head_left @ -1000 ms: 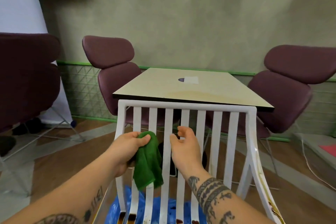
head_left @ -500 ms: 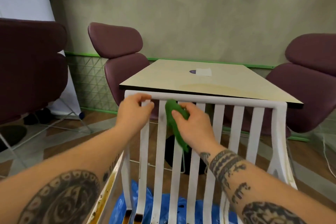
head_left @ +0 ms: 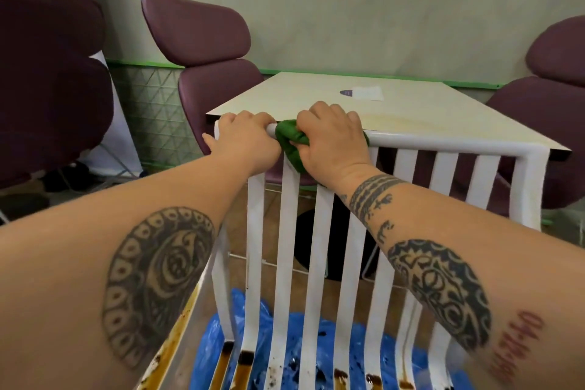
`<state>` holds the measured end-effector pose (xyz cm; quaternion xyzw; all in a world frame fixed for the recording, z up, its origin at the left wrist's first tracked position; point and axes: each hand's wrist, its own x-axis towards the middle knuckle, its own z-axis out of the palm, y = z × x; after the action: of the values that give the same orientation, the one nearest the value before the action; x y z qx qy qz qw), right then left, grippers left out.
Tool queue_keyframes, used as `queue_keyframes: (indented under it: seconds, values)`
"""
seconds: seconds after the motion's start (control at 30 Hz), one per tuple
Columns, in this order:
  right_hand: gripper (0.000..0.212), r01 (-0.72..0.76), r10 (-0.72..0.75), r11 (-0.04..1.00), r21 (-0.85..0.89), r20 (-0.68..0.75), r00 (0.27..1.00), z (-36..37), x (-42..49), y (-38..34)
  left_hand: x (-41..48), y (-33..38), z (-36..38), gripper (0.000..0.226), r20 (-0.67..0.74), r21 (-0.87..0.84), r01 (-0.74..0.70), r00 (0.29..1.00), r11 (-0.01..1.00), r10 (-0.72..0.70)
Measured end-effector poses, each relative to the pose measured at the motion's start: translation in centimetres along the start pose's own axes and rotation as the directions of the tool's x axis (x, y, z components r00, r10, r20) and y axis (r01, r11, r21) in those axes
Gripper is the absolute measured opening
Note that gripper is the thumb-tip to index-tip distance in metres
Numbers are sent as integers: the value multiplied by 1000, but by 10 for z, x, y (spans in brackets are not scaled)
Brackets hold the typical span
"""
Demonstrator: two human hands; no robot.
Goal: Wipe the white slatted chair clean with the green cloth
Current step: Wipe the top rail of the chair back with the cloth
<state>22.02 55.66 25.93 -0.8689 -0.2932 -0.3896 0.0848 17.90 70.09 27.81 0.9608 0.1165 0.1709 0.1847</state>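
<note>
Head view
Left hand (head_left: pixel 247 142): clenched over the top rail (head_left: pixel 443 144) of the white slatted chair (head_left: pixel 288 231), close to the rail's left corner. The fingers curl over the far side and the thumb points out to the left.
Right hand (head_left: pixel 332 139): just right of the left hand, nearly touching it. The fingers wrap round the green cloth (head_left: pixel 289 144) and press it onto the same rail.
Green cloth: bunched under the right palm and draped over the rail. A fold hangs down the near side at the slat tops.
Chair: the backrest faces the camera, with brown stains (head_left: pixel 243 358) at the lower slat ends and along the left frame.
Edges: the rail lies just beside the near edge of the table (head_left: pixel 411 117); I cannot tell whether they touch. Right of the right hand the rail runs bare to its right corner.
Room: purple chairs stand far left (head_left: pixel 196 25) and far right (head_left: pixel 538 111). A paper slip (head_left: pixel 367 93) lies on the table, well apart from the hands. A blue plastic sheet (head_left: pixel 205 342) lies below the slats.
</note>
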Motion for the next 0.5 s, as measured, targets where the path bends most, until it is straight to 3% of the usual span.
queue_keyframes:
  seconds: [0.1,0.2,0.33,0.43,0.5]
  values:
    - [9,-24,23,998,-66,-18,1000,-8,-10,13,9,-10,0,47,43,15,-25,999,1000,25]
    - [11,-158,158,984,-83,-8,987,-21,-29,28,14,-16,-3,52,105,66,-36,994,997,29]
    - [7,-398,397,917,19,38,917,-51,-57,56,10,-8,-8,47,188,197,-3,981,980,-35]
    - [16,-468,470,870,156,25,882,-86,-85,90,-7,7,-14,68,194,312,18,978,950,-83]
    - [21,-506,523,829,237,-8,852,-113,-104,117,-22,21,-13,62,138,317,-11,990,948,-35]
